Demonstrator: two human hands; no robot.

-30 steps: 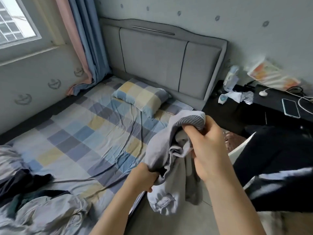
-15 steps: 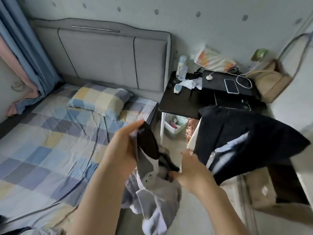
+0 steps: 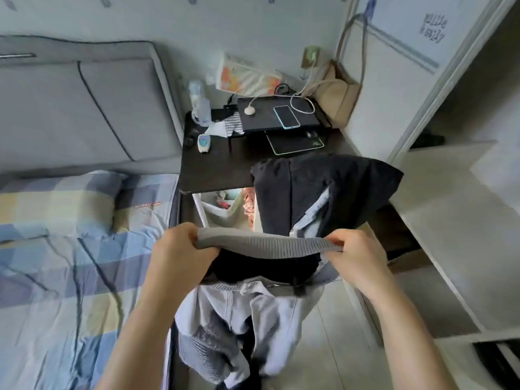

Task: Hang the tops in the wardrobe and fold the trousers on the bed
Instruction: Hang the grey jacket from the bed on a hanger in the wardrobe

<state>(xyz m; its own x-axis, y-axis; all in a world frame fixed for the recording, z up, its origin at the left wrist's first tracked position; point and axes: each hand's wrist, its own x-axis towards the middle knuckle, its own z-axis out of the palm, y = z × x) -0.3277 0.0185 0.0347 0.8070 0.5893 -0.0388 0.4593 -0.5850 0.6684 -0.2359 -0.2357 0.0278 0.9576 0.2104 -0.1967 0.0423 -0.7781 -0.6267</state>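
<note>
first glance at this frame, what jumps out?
Both hands, left hand and right hand, pinch the grey ribbed waistband stretched between them at centre, grey trousers hanging below. Behind it, a dark garment hangs beside the cluttered black desk.

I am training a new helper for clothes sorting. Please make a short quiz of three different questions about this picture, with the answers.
1. True or false: both hands grip the ribbed grey waistband of the garment.
2. Multiple choice: where does the phone lie? A) on the bed; B) on the black stand on the dark table; C) on the floor.
3. Fill in: the dark garment behind the hands hangs in front of the dark ____.

Key:
1. True. The left hand and the right hand each pinch one end, stretching it.
2. B, on the black stand.
3. Table.
</note>
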